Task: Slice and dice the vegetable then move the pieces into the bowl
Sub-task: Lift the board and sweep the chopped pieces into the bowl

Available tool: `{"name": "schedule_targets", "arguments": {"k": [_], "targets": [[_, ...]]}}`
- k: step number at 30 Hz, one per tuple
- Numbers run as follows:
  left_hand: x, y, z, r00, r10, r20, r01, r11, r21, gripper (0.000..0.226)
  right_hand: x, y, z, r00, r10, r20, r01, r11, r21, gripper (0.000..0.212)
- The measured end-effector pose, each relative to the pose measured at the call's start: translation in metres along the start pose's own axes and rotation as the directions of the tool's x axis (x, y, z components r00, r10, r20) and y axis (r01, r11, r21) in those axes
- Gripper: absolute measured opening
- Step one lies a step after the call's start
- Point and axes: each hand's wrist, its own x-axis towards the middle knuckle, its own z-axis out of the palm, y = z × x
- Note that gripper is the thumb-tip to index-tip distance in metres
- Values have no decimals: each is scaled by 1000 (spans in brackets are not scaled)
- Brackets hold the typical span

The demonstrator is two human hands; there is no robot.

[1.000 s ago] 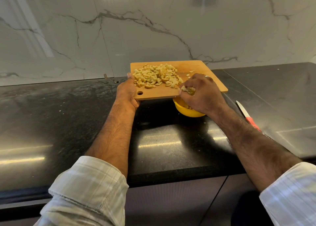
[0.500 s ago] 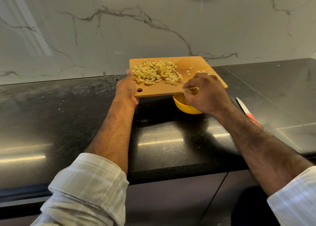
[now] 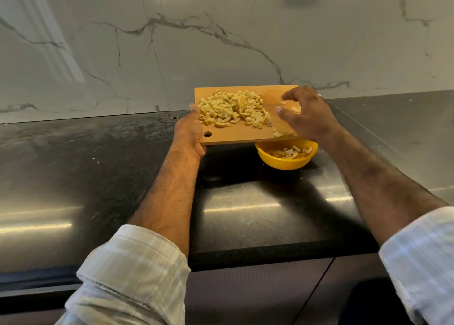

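A: Where did things stand?
B: The left hand (image 3: 190,130) gripped the cutting board (image 3: 235,135) at its left edge, mid-frame, its near edge over the yellow bowl (image 3: 285,161).
A: And the right hand (image 3: 307,118)?
B: Fingers spread, holding nothing, beside the diced pieces (image 3: 233,111). It probably needed short sweeps toward the bowl, with the board steady.

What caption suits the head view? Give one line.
Left hand holds cutting board over yellow bowl; right hand reaches for diced pieces.

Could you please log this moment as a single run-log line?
left hand: holds cutting board over yellow bowl | right hand: open above board | diced pieces: mostly on board, some in bowl
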Motion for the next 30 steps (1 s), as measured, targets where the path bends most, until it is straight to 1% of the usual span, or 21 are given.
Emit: {"name": "schedule_targets", "arguments": {"k": [2,3,5,7,9,13,15,16,17,20,23,25,30], "targets": [[0,0,0,1000,-10,0,10,1000,19,33,17,8,5,983,128,128,-121,990,-68,65],[1,-1,0,1000,-15,-1,15,1000,23,33,22,9,7,962,183,204,-165,981,-103,75],[3,-2,1,1000,-23,0,23,1000,19,33,30,7,10,918,248,309,-207,965,-159,91],[5,-3,0,1000,-18,-3,18,1000,-1,35,31,-1,13,901,239,362,-178,965,-195,100],[5,-4,0,1000,-2,-9,2,1000,-9,37,25,-11,15,903,189,386,-116,972,-206,101],[7,-8,4,1000,7,-21,-7,1000,-2,40,8,-40,19,911,97,401,-29,985,-172,103],[5,-8,7,1000,3,-8,-3,1000,-14,41,2,-50,24,922,62,381,14,981,-193,107],[4,-8,8,1000,3,-2,-3,1000,-24,41,0,-54,26,934,39,354,35,979,-201,105],[3,-7,9,1000,0,1,0,1000,-28,40,-2,-55,27,950,15,311,47,981,-191,98],[4,-6,7,1000,-9,-9,9,1000,-20,39,-5,-54,25,984,-42,172,64,990,-127,65],[5,-5,5,1000,-26,1,26,999,-28,37,-8,-48,23,993,-60,101,72,991,-113,48],[4,-6,5,999,-32,-5,31,999,-16,36,-12,-42,22,994,-72,77,81,989,-122,42],[2,-5,6,1000,-24,-17,23,1000,-19,37,-25,-32,14,996,-90,30,93,988,-125,45]]}}
